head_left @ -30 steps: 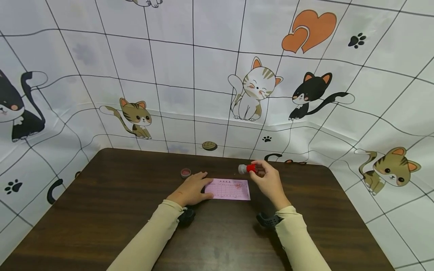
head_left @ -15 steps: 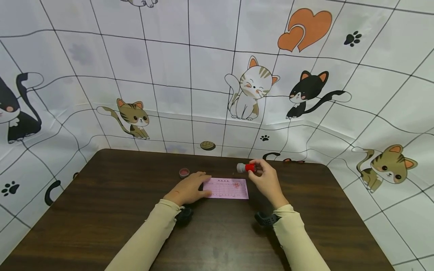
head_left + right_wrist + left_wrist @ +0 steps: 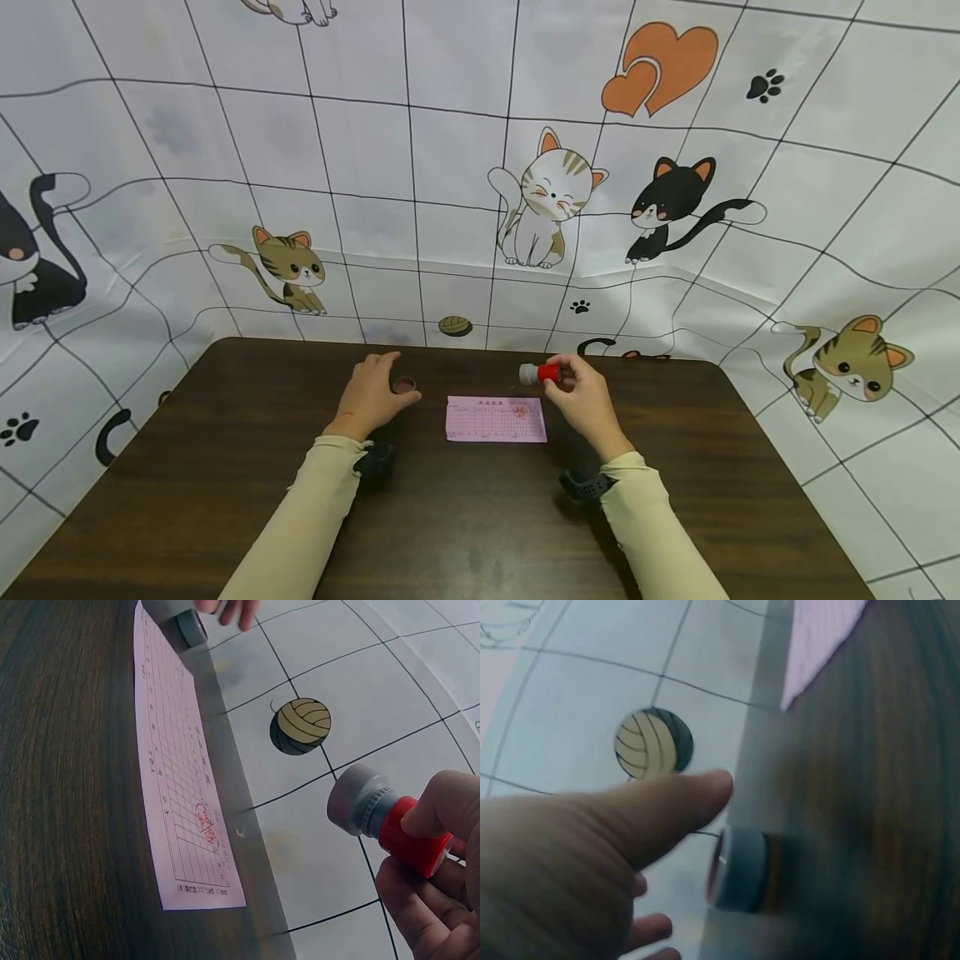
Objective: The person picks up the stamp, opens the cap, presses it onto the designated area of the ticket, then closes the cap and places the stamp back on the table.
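My right hand (image 3: 587, 408) pinches a stamp (image 3: 390, 817) by its red handle, with the grey round head pointing left, above the table. A pink printed form (image 3: 497, 419) lies flat between my hands, bearing a red round stamp mark (image 3: 206, 826) on its right part. My left hand (image 3: 367, 393) is at the small round ink pad (image 3: 403, 385), thumb and fingers spread on either side of it and holding nothing. In the left wrist view the open ink pad (image 3: 740, 870), a grey tub with red inside, sits just beyond the thumb.
The dark wooden table (image 3: 465, 517) runs back to a white sheet (image 3: 375, 142) printed with grid lines and cartoon cats. Black straps are on both wrists, below the pale sleeves (image 3: 667, 525).
My left hand has let go of the pink form's left edge and moved left to the ink pad. My right hand still holds the stamp in nearly the same place.
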The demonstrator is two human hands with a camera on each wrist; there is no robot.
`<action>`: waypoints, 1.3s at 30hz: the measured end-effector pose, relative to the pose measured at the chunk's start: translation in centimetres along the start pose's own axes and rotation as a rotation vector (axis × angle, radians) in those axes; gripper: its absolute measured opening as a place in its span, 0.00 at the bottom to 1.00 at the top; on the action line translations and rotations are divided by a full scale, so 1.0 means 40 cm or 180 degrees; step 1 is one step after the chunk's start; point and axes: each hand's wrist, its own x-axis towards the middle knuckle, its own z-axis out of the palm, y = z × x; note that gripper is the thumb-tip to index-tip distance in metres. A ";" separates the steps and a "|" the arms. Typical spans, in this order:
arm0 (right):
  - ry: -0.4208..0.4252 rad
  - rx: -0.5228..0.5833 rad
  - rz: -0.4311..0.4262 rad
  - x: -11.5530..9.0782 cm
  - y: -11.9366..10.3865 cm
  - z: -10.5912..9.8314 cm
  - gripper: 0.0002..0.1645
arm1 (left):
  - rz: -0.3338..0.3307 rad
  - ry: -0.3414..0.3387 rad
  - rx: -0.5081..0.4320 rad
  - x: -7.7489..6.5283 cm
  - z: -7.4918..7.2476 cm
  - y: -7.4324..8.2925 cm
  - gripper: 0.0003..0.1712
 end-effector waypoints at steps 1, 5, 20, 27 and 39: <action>-0.0002 -0.0008 0.0008 0.000 0.001 0.000 0.17 | -0.0054 -0.0034 0.0013 0.000 0.001 -0.007 0.48; -0.0010 -0.0013 0.0032 0.000 0.003 0.000 0.17 | -0.0206 -0.0141 0.0057 0.001 0.006 -0.025 0.46; -0.0101 -0.0024 0.0012 0.005 -0.005 0.005 0.17 | -0.0227 -0.0096 0.0284 -0.004 0.024 -0.041 0.36; -0.0120 -0.0010 0.0024 0.006 -0.003 0.006 0.17 | -0.0230 -0.0054 0.0225 -0.003 0.025 -0.038 0.32; -0.0089 -0.0018 -0.0012 -0.002 -0.007 0.002 0.17 | -0.0054 0.0053 -0.0055 0.010 0.020 -0.015 0.31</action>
